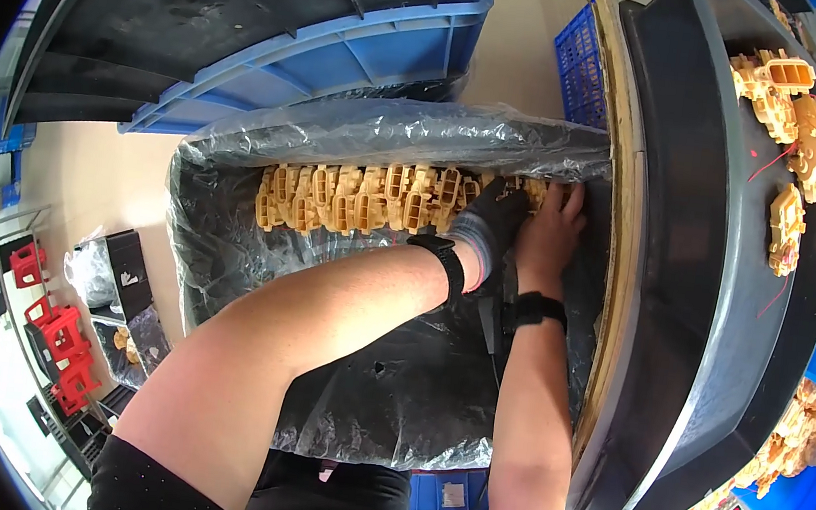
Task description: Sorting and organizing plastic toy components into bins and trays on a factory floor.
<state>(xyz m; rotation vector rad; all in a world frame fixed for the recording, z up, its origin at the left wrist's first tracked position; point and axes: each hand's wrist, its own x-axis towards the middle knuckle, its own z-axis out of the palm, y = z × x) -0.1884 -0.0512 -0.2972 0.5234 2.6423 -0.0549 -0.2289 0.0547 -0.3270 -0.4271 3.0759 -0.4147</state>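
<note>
A row of orange plastic housings point(364, 200) with rectangular openings stands packed side by side along the far side of a box lined with clear plastic film point(376, 443). My left hand point(495, 220), in a dark grey glove, is closed over the right end of the row. Beside it, my bare right hand point(546, 236) reaches to the last orange housing point(535, 191), with its fingers around that piece's right side. Both hands partly hide the pieces they touch. Below my hands hangs a narrow dark object point(489, 323) with a thin cord.
To the right a black tray point(666, 285) on a wooden-edged bench holds loose orange housings point(774, 90). A large blue crate point(351, 52) stands at the far left, and a blue mesh basket point(583, 63) behind. More orange parts point(794, 440) fill a blue bin at the right. Red holders point(65, 347) stand left.
</note>
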